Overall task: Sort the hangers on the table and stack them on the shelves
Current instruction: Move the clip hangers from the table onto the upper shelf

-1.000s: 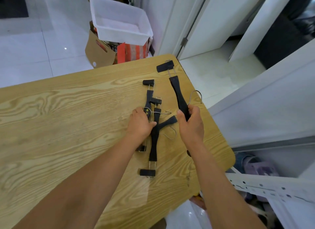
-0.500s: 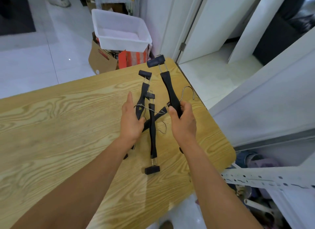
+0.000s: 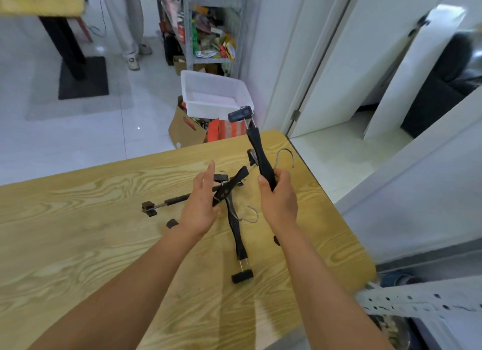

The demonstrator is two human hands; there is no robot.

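Having been pulled from the tangle (image 3: 235, 228) for sorting, one hanger (image 3: 261, 155) is gripped by the curled right hand (image 3: 280, 196), the fingers of the left hand (image 3: 202, 206) straightened.

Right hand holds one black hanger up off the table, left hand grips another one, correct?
Not quite. The head view shows the left hand open, fingers straight, over the hangers on the table, gripping none. The right hand does hold a black hanger raised.

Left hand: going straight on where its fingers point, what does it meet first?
Likely nothing on the wooden table: the left hand points beyond its far edge toward the white plastic bin; depth unclear.
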